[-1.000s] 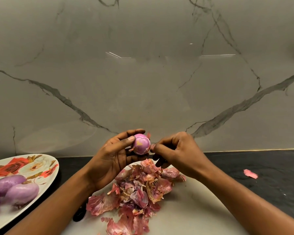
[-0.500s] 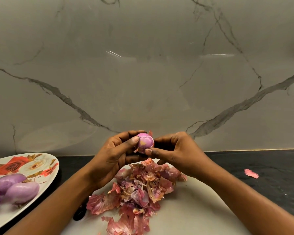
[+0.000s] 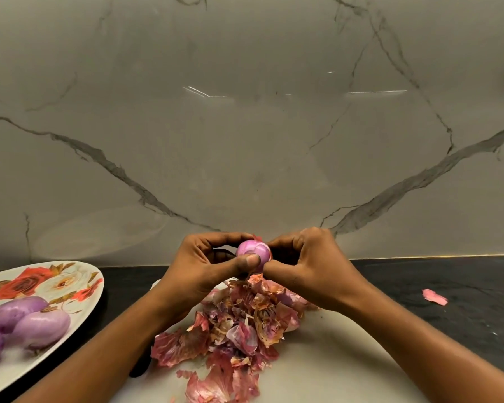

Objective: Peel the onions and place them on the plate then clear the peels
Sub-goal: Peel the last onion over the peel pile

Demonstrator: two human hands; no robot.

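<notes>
Three peeled, one in hand, peels not cleared

Small round purple-pink onion [image 3: 253,253] held up in the air between both hands, over the peel heap, in front of the grey veined marble wall [image 3: 245,126]. Looks near bare: glossy flesh showing, one thin reddish flake sticking up at the top back edge. Shape close to a ball, so long axis hard to call; which end is root or tip cannot be told, both ends covered by fingers.

Left hand [image 3: 207,264] clamped on it, thumb pressed flat across the front lower face, fingers curled over the top. Right hand [image 3: 309,266] pinching at the right side with thumb and forefinger, other fingers curled in; probably picking at the last skin.

Below: loose heap of dry pink-brown onion peels [image 3: 239,324] on the white cutting board [image 3: 332,359]. One stray pink peel scrap [image 3: 434,296] well apart on the dark stone counter [image 3: 463,286], right side.

Left edge: white oval plate with red rose print [image 3: 41,282], three peeled purple onions [image 3: 26,318] on it, touching, lying on their sides.

Judged remaining: finish this onion, move to plate, then clear heap and stray scrap. No unpeeled onions visible.
</notes>
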